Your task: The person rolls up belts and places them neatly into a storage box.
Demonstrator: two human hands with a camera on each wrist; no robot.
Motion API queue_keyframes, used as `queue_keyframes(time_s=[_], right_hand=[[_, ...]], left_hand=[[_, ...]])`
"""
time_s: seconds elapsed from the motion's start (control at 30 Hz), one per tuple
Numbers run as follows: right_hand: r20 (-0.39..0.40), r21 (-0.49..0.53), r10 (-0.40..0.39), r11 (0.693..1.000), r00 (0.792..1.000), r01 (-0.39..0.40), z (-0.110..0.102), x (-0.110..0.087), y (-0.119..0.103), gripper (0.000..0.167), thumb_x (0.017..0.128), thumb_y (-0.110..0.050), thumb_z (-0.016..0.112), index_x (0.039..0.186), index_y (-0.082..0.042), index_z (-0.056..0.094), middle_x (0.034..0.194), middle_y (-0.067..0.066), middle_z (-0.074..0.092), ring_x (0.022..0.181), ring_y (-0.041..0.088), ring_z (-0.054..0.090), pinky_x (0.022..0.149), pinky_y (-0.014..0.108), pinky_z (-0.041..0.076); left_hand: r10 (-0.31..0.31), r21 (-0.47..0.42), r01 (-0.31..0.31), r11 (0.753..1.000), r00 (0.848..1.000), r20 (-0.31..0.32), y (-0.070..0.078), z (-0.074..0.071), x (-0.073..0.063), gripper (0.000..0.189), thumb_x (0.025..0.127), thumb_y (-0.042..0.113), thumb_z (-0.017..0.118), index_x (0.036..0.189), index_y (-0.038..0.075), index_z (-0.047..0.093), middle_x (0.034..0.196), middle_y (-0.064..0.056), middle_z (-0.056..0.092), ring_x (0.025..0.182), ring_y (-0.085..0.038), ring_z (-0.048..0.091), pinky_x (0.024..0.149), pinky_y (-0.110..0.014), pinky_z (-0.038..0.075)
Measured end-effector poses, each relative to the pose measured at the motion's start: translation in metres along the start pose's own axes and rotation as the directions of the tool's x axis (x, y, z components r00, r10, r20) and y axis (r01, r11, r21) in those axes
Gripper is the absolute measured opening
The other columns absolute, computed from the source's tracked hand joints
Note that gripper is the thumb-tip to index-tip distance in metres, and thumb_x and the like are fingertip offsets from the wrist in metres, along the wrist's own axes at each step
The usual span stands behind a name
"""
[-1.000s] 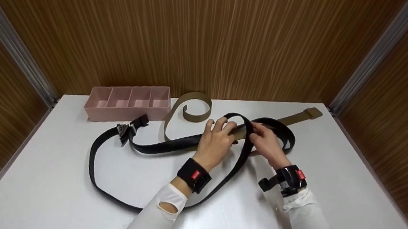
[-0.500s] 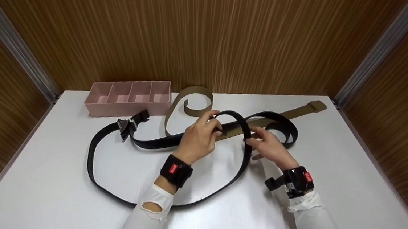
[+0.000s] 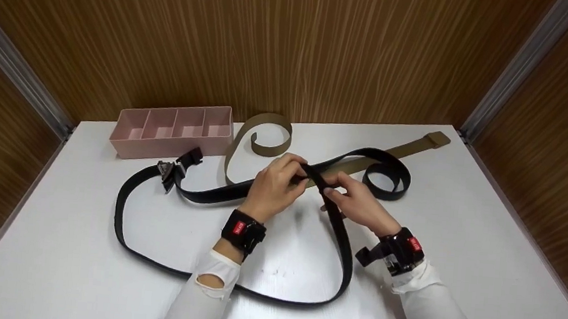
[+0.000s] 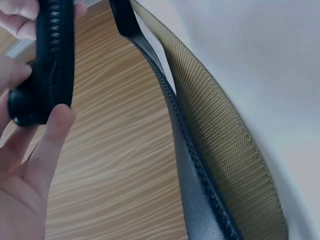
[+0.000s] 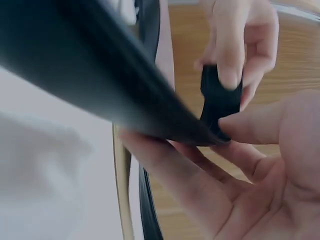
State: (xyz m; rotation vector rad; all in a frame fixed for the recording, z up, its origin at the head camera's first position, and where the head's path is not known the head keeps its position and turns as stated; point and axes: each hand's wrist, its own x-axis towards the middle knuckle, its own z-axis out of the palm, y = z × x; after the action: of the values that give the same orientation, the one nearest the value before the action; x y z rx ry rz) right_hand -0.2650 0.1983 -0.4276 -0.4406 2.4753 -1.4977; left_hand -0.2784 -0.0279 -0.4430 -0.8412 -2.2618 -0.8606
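Note:
A black belt (image 3: pixel 343 245) runs in a wide loop from a metal buckle (image 3: pixel 165 171) round the front of the table and up between the hands. Near its end, my left hand (image 3: pixel 276 184) pinches it between thumb and fingers. My right hand (image 3: pixel 361 203) pinches the same strap just to the right, thumb on its near face. In the left wrist view, the held stretch of black strap (image 4: pixel 55 55) shows a stitched edge and a bend. Behind the hands, another black strap (image 3: pixel 220 195) extends right to a curled end (image 3: pixel 400 191).
An olive webbing belt (image 3: pixel 409 149) lies across the back of the white table (image 3: pixel 465 234), its left end curled. At back left stands a pink box (image 3: pixel 173 148) with several compartments. Wood-grain panels (image 3: pixel 292 48) enclose the table at the back and both sides.
My left hand has moved left. The raised loop between the hands has flattened into a short stretch, while the belt's front curve has widened to the right. The right hand has shifted slightly left.

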Motion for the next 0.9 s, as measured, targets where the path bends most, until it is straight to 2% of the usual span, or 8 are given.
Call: queue_keyframes(time_s=[0.13, 0.3, 0.5, 0.67, 0.9], right_hand=[[0.039, 0.144, 0.075, 0.986, 0.996, -0.080, 0.0023, -0.0010, -0.0027, 0.021, 0.111, -0.021, 0.050, 0.115, -0.002, 0.059, 0.121, 0.022, 0.065, 0.095, 0.033, 0.076, 0.068, 0.039, 0.060], [0.061, 0.256, 0.085, 0.962, 0.995, -0.097, 0.0016, 0.0012, -0.0015, 0.024, 0.112, -0.023, 0.050, 0.113, 0.001, 0.055, 0.129, 0.019, 0.069, 0.094, 0.034, 0.076, 0.065, 0.037, 0.061], [0.048, 0.312, 0.062, 0.947, 0.997, -0.074, 0.0030, 0.0026, 0.0006, 0.025, 0.109, -0.024, 0.058, 0.115, 0.000, 0.055, 0.115, 0.018, 0.071, 0.092, 0.034, 0.077, 0.064, 0.039, 0.062], [0.033, 0.337, 0.051, 0.940, 0.998, -0.059, 0.0059, 0.0029, 0.0030, 0.021, 0.106, -0.018, 0.062, 0.114, 0.001, 0.058, 0.106, 0.014, 0.075, 0.089, 0.031, 0.077, 0.066, 0.040, 0.063], [0.024, 0.357, 0.057, 0.932, 0.998, -0.062, 0.0087, 0.0051, 0.0046, 0.019, 0.103, -0.014, 0.067, 0.113, 0.001, 0.060, 0.098, 0.011, 0.076, 0.084, 0.027, 0.077, 0.067, 0.041, 0.063]], left_hand=[[0.029, -0.007, -0.030, 1.000, 0.999, -0.041, -0.0003, 0.0034, 0.0001, 0.016, 0.088, 0.008, 0.082, 0.089, 0.008, 0.067, 0.110, -0.004, 0.068, 0.095, -0.020, 0.067, 0.080, -0.032, 0.056], [0.048, -0.031, -0.049, 0.998, 0.997, -0.054, 0.0013, 0.0057, -0.0009, 0.024, 0.086, 0.014, 0.087, 0.087, 0.007, 0.064, 0.104, -0.005, 0.063, 0.094, -0.021, 0.065, 0.079, -0.033, 0.055], [0.067, -0.060, -0.071, 0.996, 0.996, -0.065, 0.0028, 0.0091, -0.0048, 0.042, 0.071, 0.029, 0.093, 0.083, 0.006, 0.060, 0.092, -0.006, 0.050, 0.085, -0.018, 0.059, 0.072, -0.030, 0.053], [0.036, -0.072, -0.040, 0.997, 0.998, -0.051, 0.0043, 0.0106, -0.0057, 0.057, 0.059, 0.036, 0.096, 0.087, 0.005, 0.058, 0.090, -0.005, 0.048, 0.080, -0.015, 0.056, 0.070, -0.026, 0.052], [-0.012, -0.037, 0.012, 0.999, 1.000, -0.003, 0.0071, 0.0083, -0.0024, 0.071, 0.055, 0.039, 0.098, 0.098, 0.004, 0.054, 0.094, -0.006, 0.052, 0.080, -0.015, 0.056, 0.071, -0.028, 0.053]])
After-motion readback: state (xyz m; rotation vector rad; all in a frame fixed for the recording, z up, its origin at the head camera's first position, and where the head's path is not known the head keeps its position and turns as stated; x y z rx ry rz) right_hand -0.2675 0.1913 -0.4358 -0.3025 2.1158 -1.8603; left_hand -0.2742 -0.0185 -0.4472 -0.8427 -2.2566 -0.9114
